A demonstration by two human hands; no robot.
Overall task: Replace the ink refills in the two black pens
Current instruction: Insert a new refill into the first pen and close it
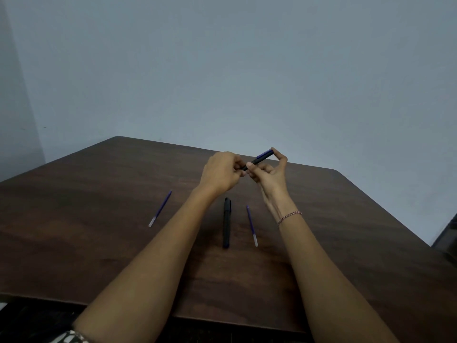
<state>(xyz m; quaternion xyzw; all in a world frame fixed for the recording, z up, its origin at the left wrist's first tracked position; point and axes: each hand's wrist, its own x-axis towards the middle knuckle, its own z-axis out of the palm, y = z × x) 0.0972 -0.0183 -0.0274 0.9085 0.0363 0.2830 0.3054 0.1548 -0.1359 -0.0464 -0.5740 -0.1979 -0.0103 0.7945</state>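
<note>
both hands [247,169] grip one black pen [262,157] (raised) | second pen [226,222], two refills [252,225] on table [99,194]

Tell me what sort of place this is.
Probably a plain indoor room set up as a desk: a dark brown wooden table pushed near a bare pale blue-grey wall, with only black pens and purple ink refills on it.

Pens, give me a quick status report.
Both hands, left and right, on one pen, held above table. Second pen lying untouched. Two refills loose beside it. Nothing in the way.
</note>
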